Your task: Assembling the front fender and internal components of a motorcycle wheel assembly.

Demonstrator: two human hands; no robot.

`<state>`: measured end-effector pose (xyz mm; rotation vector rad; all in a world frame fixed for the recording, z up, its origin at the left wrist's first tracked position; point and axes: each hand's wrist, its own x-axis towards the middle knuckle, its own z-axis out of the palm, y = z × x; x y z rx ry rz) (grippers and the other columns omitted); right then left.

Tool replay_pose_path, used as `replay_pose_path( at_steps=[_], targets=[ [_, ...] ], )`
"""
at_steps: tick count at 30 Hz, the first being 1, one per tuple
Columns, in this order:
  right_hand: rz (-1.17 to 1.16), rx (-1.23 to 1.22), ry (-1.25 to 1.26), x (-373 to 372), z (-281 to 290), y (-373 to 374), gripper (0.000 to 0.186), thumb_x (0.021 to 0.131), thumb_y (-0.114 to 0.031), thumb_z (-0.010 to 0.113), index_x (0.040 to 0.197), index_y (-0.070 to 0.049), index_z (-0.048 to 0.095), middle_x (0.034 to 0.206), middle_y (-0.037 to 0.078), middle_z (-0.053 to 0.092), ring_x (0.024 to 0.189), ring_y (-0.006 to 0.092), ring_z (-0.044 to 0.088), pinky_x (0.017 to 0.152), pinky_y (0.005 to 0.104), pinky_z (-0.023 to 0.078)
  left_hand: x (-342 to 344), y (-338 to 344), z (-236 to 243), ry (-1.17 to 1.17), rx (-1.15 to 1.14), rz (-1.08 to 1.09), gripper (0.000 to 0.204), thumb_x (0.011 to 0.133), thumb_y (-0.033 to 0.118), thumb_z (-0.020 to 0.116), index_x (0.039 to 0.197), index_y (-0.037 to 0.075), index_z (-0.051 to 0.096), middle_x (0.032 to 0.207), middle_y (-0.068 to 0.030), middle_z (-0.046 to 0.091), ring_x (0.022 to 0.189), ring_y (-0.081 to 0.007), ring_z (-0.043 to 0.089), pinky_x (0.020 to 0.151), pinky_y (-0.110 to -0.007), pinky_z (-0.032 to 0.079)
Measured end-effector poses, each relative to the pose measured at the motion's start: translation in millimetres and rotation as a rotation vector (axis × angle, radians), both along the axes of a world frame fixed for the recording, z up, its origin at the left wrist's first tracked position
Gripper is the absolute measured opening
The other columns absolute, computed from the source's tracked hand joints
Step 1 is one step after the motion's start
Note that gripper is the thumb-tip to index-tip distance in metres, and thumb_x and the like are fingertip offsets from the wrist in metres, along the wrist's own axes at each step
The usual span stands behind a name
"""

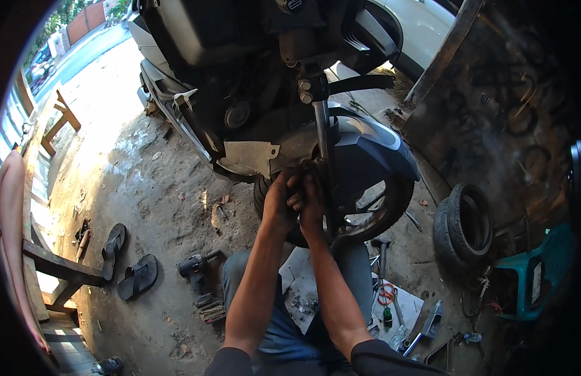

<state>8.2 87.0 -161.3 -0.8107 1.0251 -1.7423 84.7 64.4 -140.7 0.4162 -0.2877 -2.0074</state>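
A motor scooter (265,100) fills the far middle, its front wheel (400,199) and metal fork leg (323,135) on the near side. A cordless drill (193,271) lies left. The left hand (279,202) and right hand (311,208) meet beside the fork leg, fingers curled; whether they grasp anything cannot be told. A green-handled screwdriver (387,318) lies near right.

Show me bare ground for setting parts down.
Mostly bare dirt lies between the sandals and cordless drill. Crowded: right of the right knee, with hammer, scissors and screwdriver; and around left hand and right hand at the fork.
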Motion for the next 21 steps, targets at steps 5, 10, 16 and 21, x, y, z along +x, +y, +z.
replay_pose_path(
  at_steps=[5, 10, 16, 21],
  targets=[
    [0.084, 0.044, 0.054, -11.4, -6.8, -7.9, 0.034, 0.101, -0.037, 0.046, 0.116, -0.008, 0.056, 0.086, 0.003, 0.062, 0.049, 0.0023, 0.047, 0.039, 0.016, 0.034, -3.0, 0.1, 9.4, -0.128, 0.006, 0.014, 0.021, 0.092, 0.033, 0.062, 0.088, 0.013, 0.057, 0.066, 0.0077, 0.042, 0.045, -0.0033, 0.033, 0.04, -0.02, 0.025],
    [-0.007, 0.104, 0.14, -1.7, -12.4, -15.0, 0.037, 0.103, -0.032, 0.042, 0.129, -0.006, 0.05, 0.086, 0.003, 0.06, 0.056, 0.0047, 0.054, 0.042, 0.0169, 0.041, 0.4, -1.5, 2.2, -0.144, -0.019, 0.025, 0.023, 0.092, 0.035, 0.065, 0.089, 0.013, 0.058, 0.066, 0.0084, 0.044, 0.045, -0.0023, 0.034, 0.039, -0.019, 0.026],
    [-0.092, 0.097, 0.171, -0.9, -16.0, -16.4, 0.039, 0.101, -0.029, 0.047, 0.132, -0.005, 0.049, 0.103, 0.007, 0.06, 0.071, 0.0075, 0.058, 0.053, 0.0188, 0.046, -2.3, 0.5, 11.0, -0.269, -0.019, 0.064, 0.021, 0.094, 0.034, 0.062, 0.094, 0.013, 0.059, 0.067, 0.0078, 0.049, 0.043, -0.0001, 0.034, 0.035, -0.016, 0.024],
    [-0.266, -0.039, 0.258, 1.2, -34.2, -26.1, 0.039, 0.099, -0.025, 0.052, 0.132, -0.003, 0.051, 0.125, 0.012, 0.055, 0.106, 0.0169, 0.058, 0.086, 0.0279, 0.049, -2.6, -3.1, 9.1, -0.346, -0.043, 0.025, 0.023, 0.094, 0.035, 0.062, 0.093, 0.012, 0.059, 0.065, 0.0069, 0.048, 0.041, -0.0009, 0.034, 0.034, -0.017, 0.024]
  ],
)
